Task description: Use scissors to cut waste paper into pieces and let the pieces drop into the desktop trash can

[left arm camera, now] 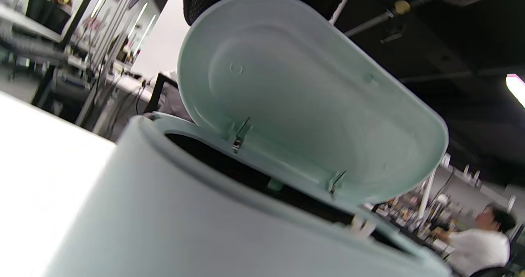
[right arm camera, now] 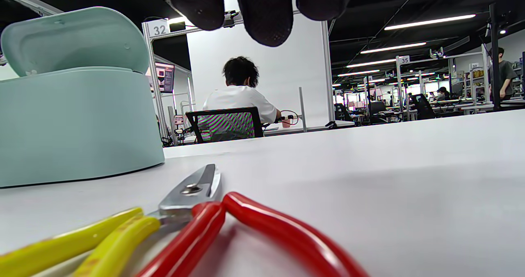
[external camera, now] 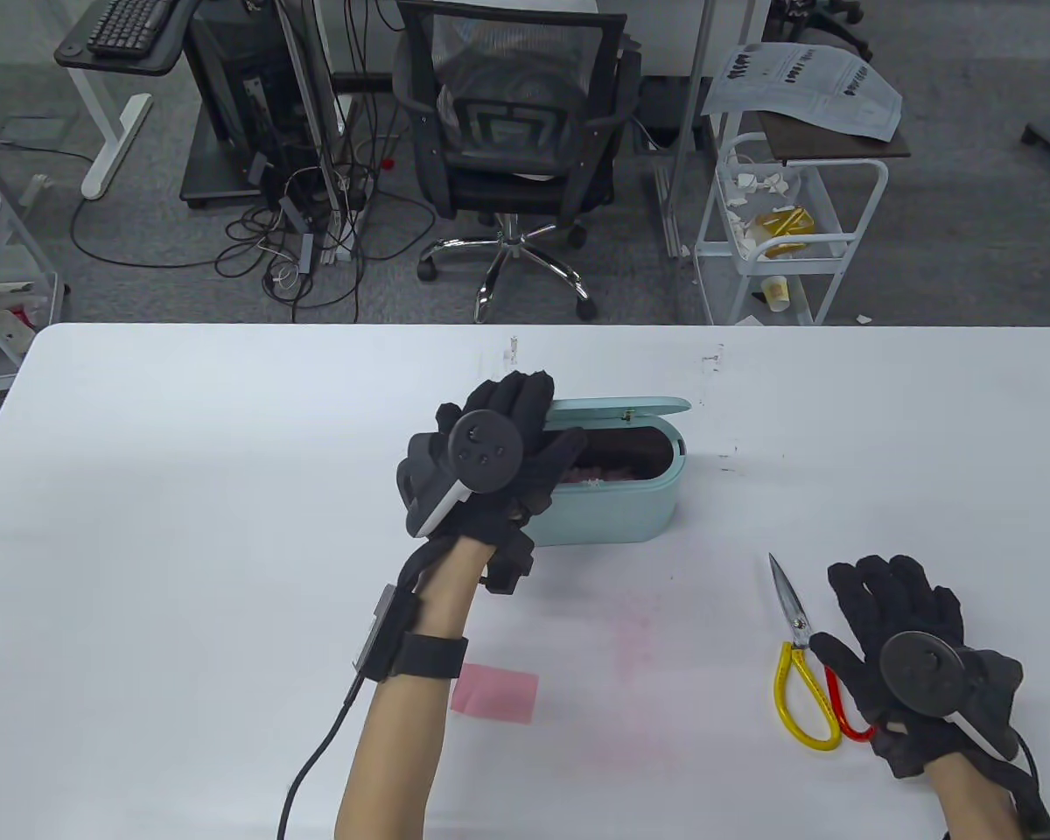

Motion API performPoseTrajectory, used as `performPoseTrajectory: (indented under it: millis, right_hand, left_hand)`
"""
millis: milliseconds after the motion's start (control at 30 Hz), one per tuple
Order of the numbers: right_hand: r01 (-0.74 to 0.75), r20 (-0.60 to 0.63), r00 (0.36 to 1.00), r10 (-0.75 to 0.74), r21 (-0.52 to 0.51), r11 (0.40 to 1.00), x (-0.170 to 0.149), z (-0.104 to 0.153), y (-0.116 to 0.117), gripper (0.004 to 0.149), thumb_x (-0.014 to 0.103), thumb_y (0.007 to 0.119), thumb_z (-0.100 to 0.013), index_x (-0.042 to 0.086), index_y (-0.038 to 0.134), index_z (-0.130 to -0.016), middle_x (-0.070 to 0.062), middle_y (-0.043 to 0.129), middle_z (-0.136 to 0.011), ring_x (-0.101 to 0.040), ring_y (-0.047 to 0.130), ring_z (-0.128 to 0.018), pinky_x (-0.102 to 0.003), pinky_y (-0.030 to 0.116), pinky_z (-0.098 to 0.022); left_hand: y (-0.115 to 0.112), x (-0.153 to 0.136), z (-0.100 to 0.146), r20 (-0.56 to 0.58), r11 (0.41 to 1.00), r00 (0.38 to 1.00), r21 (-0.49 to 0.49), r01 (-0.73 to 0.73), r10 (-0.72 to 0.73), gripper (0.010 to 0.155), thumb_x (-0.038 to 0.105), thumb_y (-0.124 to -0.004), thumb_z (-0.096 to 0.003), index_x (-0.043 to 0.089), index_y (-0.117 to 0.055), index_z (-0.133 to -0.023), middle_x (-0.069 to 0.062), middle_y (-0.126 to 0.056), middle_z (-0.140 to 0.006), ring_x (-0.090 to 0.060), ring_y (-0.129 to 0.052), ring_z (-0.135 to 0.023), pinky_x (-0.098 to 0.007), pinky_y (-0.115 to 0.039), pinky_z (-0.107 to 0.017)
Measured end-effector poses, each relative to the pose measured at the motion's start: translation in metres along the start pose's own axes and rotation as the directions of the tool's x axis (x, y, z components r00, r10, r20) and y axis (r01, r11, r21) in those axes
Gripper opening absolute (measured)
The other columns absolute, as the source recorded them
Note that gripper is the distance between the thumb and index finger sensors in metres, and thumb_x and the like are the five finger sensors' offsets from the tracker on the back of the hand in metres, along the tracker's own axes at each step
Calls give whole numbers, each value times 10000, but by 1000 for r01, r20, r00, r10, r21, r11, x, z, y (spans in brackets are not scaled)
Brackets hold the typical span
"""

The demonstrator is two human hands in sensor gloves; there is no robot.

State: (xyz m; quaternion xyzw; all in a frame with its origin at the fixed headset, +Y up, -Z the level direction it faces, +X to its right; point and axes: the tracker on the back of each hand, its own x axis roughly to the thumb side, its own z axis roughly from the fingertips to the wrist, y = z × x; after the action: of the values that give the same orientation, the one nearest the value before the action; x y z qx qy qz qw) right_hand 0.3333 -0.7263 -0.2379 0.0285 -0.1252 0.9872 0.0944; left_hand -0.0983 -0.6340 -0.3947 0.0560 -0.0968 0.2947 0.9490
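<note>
- A pink scrap of paper (external camera: 495,692) lies flat on the white worktop (external camera: 184,490), just beside the left forearm; only the table view shows it.
- The left hand (external camera: 490,464) is raised at the left end of the trash can (external camera: 617,503), its fingers (external camera: 525,394) spread and fairly straight, holding nothing. Whether they touch the can I cannot tell.
- The can's lid (external camera: 617,406) stands open at the back; the table view looks in on dark lining and pinkish pieces, while the left wrist view shows only the lid's pale underside (left arm camera: 295,100) and hinges.
- The scissors (external camera: 801,661) lie shut on the worktop, well right of the can, blades pointing away from the person, yellow loop left, red loop right.
- The right hand (external camera: 914,652) rests palm-down just beside them, fingers (external camera: 892,586) extended and loose, gripping nothing; its thumb lies over the red loop.
- The right wrist view alone shows the handles (right arm camera: 229,232) close up, with fingertips (right arm camera: 266,14) hanging above.
</note>
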Motion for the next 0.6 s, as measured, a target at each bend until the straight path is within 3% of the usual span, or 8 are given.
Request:
performPoseTrajectory:
  millis: [133,233,367,600]
  right_hand:
    - [4,-3,1000,-4,4,1000,0,0,0,794,731,543,-317,365,520,-1020,-15,547,-1092,-421,484,-1045,-696,433,-680]
    - [7,-5,1000,-7,8,1000,-1,0,0,793,732,542,-317,364,521,-1020,-16,548,-1092,-422,487,-1044,-696,433,-680]
    - [10,-8,1000,-10,10,1000,-1,-1,0,794,732,542,-317,365,519,-1020,-15,547,-1092,-419,487,-1045,-696,431,-680]
    - [9,-12,1000,-9,14,1000,-2,-1,0,794,732,542,-317,364,518,-1020,-16,548,-1091,-420,488,-1044,-695,433,-680]
  left_hand:
    - [5,-21,-12,-63,972,970,-17,-235,234,822,784,-532,-470,347,-500,-1166,-8,-542,-1262,-346,-532,-1183,-678,-342,-814]
    - [9,-34,-18,-84,948,947,-48,-313,309,822,795,-501,-482,347,-491,-1170,-2,-546,-1263,-340,-563,-1175,-674,-370,-807]
    - [10,-47,-22,-103,875,878,-89,-477,468,815,784,-510,-489,336,-497,-1171,-6,-537,-1267,-348,-572,-1170,-675,-373,-803]
    - [8,-58,-23,-109,853,855,-74,-516,508,808,785,-498,-496,333,-513,-1166,-10,-575,-1251,-340,-608,-1160,-665,-419,-803]
